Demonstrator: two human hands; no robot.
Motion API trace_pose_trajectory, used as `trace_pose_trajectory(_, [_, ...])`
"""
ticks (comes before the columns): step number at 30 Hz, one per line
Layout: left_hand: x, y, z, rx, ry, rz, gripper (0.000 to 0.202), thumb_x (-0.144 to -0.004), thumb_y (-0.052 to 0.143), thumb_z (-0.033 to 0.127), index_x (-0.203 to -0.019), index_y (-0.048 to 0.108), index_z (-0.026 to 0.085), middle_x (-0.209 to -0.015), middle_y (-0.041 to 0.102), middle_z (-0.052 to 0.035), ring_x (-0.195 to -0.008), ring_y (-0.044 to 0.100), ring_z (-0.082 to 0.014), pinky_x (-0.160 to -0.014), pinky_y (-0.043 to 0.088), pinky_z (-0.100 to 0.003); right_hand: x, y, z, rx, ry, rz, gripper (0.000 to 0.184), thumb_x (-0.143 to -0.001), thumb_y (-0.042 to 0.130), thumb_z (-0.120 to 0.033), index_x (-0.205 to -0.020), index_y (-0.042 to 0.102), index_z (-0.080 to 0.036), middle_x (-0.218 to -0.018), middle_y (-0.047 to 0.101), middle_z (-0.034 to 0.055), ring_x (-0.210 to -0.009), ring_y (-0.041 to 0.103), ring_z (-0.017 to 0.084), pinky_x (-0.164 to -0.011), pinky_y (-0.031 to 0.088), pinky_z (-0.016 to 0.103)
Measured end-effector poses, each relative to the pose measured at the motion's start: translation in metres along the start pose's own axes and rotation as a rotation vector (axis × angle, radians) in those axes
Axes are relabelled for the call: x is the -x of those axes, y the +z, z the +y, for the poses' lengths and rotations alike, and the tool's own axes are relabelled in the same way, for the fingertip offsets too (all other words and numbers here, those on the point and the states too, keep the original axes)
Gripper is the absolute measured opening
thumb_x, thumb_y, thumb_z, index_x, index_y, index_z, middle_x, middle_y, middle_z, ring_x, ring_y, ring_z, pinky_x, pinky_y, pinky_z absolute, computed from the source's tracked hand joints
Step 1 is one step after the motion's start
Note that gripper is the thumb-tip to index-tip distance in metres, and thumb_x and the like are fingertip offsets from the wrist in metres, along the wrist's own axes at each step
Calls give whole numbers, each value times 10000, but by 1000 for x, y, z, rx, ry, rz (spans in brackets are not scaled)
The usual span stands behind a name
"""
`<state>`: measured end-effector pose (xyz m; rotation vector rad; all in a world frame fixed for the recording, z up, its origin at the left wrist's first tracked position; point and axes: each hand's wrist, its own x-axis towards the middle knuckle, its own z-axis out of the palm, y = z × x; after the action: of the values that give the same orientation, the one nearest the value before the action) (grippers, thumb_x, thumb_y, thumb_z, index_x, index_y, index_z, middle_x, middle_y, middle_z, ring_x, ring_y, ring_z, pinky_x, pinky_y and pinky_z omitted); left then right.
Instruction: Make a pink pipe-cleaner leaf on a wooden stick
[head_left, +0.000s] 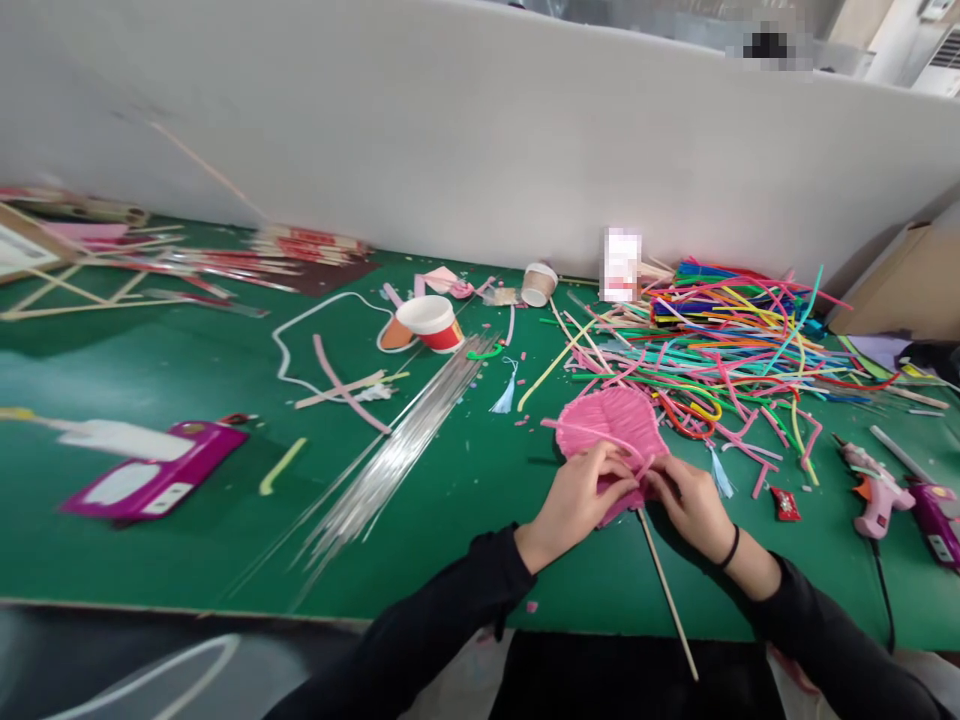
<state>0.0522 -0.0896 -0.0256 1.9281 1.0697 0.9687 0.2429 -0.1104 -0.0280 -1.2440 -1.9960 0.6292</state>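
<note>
A pink fan-shaped piece made of side-by-side pipe cleaners lies on the table in front of me. From its lower end a thin wooden stick runs toward me, past the table edge. My left hand is closed at the piece's lower left, its thumb and fingers pinching a loose pink pipe cleaner that crosses the surface. On the other side, my right hand has its fingers closed on the lower right of the pink piece near the stick. The fingers partly hide the spot where stick and piece meet.
A heap of coloured pipe cleaners lies at the back right. Pink glue gun and red packet are at right. Left of my hands are clear thin rods, a paper cup and a purple device. A grey partition stands behind.
</note>
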Motion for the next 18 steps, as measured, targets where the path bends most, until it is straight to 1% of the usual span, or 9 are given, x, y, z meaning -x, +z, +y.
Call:
trace_pose_trajectory(3, [-2, 0, -1, -16, 5, 42, 156, -820, 690, 280, -912, 640, 165, -908, 735, -46, -916, 698, -196, -836, 539, -319, -2, -3, -5, 5, -71, -21, 190, -960, 455, -272, -964, 636, -214, -830, 695, 65, -757, 654, 184, -696, 517, 290])
trace_pose_trajectory(5, [-3, 0, -1, -20, 0, 36, 93, -809, 698, 253, -853, 695, 171, -964, 712, -56, -932, 685, -194, -834, 537, -308, -5, -4, -8, -29, -65, -15, 190, -947, 494, -311, -929, 655, -211, -823, 687, 63, -744, 640, 176, -689, 513, 286])
trace_pose_trajectory(7, [-5, -1, 1, -16, 3, 16, 84, -795, 710, 239, -857, 715, 184, -1011, 699, -57, -954, 676, -197, -850, 532, -310, -9, -4, -10, -55, -29, 33, 238, -939, 511, -358, -838, 664, -207, -783, 671, 56, -705, 623, 165, -662, 505, 276])
trace_pose_trajectory(9, [-6, -3, 3, 10, 32, 36, 135, -787, 716, 248, -907, 708, 187, -1079, 697, -66, -1023, 658, -213, -918, 509, -335, -12, -2, -9, -72, 17, 75, 311, -936, 508, -396, -739, 654, -203, -709, 647, 41, -644, 599, 151, -617, 489, 260])
trace_pose_trajectory(10, [-6, -4, 5, 33, 44, 56, 145, -795, 706, 255, -923, 703, 187, -1107, 697, -71, -1053, 648, -218, -951, 494, -346, -14, 0, -8, -91, 47, 83, 323, -931, 512, -410, -725, 650, -203, -681, 641, 32, -611, 589, 144, -592, 482, 253])
trace_pose_trajectory(12, [-6, -6, 7, 96, 36, 112, 117, -824, 672, 267, -905, 704, 188, -1111, 705, -75, -1058, 648, -218, -972, 483, -349, -16, 3, -5, -170, 113, 80, 287, -907, 545, -434, -768, 652, -207, -663, 652, 15, -563, 587, 134, -550, 476, 243])
trace_pose_trajectory(15, [-4, -11, 8, 186, -25, 202, 120, -837, 653, 288, -817, 708, 183, -1025, 725, -76, -968, 676, -214, -899, 520, -334, -16, 4, 0, -307, 198, 81, 236, -874, 590, -444, -839, 643, -217, -677, 682, 1, -552, 621, 140, -536, 492, 243])
trace_pose_trajectory(17, [-2, -14, 8, 210, -48, 245, 127, -824, 667, 300, -845, 708, 181, -991, 728, -77, -937, 680, -216, -869, 530, -335, -15, 3, 1, -335, 219, 83, 231, -862, 605, -446, -826, 636, -220, -668, 686, -1, -558, 632, 147, -543, 498, 249])
trace_pose_trajectory(18, [-1, -15, 8, 209, -51, 250, 147, -811, 682, 302, -891, 707, 182, -999, 726, -78, -954, 675, -220, -879, 526, -341, -15, 3, 1, -330, 220, 79, 230, -860, 607, -444, -817, 635, -219, -664, 686, 0, -560, 631, 148, -545, 496, 250])
